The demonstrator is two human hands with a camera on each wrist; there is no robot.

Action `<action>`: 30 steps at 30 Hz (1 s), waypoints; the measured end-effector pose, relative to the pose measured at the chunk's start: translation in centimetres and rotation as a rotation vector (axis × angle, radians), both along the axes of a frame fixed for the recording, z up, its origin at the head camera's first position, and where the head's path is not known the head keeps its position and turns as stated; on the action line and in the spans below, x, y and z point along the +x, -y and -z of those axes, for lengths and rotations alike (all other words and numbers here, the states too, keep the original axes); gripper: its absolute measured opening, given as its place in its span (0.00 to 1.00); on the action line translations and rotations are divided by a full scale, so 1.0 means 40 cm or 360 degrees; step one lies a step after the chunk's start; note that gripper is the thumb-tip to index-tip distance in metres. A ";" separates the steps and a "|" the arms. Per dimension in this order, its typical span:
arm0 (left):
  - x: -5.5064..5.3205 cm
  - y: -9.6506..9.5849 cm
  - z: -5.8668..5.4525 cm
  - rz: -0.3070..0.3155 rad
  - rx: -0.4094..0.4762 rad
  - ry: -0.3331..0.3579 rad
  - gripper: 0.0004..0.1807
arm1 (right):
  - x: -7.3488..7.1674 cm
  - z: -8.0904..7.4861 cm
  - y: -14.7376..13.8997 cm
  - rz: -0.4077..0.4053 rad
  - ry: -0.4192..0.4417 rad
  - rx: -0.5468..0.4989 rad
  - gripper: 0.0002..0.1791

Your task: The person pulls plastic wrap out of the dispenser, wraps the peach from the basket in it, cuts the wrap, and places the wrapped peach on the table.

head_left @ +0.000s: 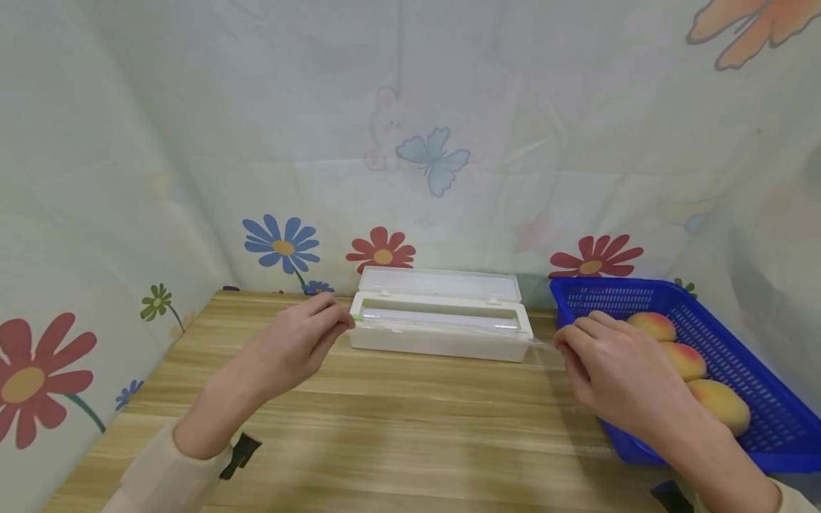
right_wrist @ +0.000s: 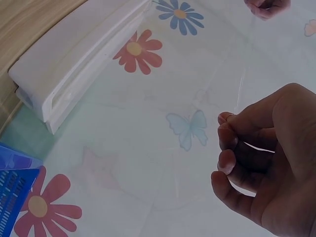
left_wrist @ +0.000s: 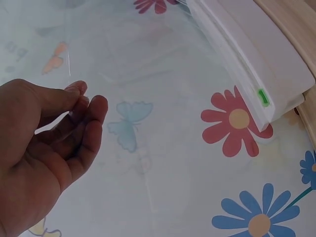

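A white cling film box (head_left: 442,348) lies lengthwise on the wooden table with its lid (head_left: 442,285) raised, and a film roll (head_left: 442,319) shows inside. A sheet of clear cling film (head_left: 542,345) stretches across the front of the box. My left hand (head_left: 295,338) pinches one corner between thumb and index finger, off the box's left end. At the other side, my right hand (head_left: 618,370) pinches the opposite corner, near the blue basket. Both hands are above the table. Being transparent, the film's full extent is hard to make out.
A blue plastic basket (head_left: 763,377) at the right holds mangoes (head_left: 721,406) in a row. The wooden table (head_left: 410,434) ends at a flower-printed curtain (head_left: 462,221) behind and at the sides. The basket's left rim is close under my right hand.
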State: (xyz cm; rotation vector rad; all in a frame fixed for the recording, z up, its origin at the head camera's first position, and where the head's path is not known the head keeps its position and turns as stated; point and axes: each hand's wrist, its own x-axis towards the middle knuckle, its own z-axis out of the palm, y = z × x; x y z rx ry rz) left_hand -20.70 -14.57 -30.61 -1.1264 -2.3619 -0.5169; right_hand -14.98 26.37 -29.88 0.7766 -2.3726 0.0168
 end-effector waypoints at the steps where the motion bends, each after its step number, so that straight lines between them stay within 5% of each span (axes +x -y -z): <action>1: 0.002 0.001 0.000 -0.0001 -0.0006 0.0003 0.06 | 0.001 0.000 0.000 0.0000 0.0012 0.0004 0.07; 23: 0.022 0.021 0.032 0.0186 -0.0231 0.0173 0.06 | 0.022 0.039 -0.008 -0.0151 0.0075 0.0126 0.11; 30: 0.020 0.022 0.029 0.0191 -0.0180 0.0150 0.06 | 0.020 0.032 -0.010 -0.0141 0.0023 0.0116 0.11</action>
